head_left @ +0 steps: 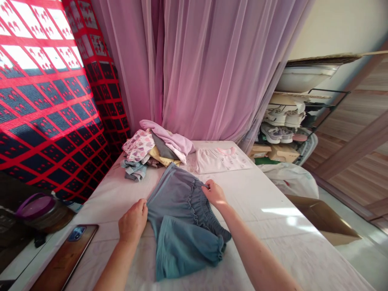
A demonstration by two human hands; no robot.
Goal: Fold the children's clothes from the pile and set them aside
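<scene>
A soft blue-grey cotton garment with a ruffled, gathered elastic edge is laid doubled over on a white sheet-covered table, between the well-parted hands. The ruffled edge is pinched by the right hand. The left hand is curled at the garment's opposite side, and whether cloth is gripped there is hidden by the knuckles. Beyond, a loose pile of folded printed clothes and a folded white top with a pink collar are laid out. A phone in a brown case is cut off by the lower frame edge.
</scene>
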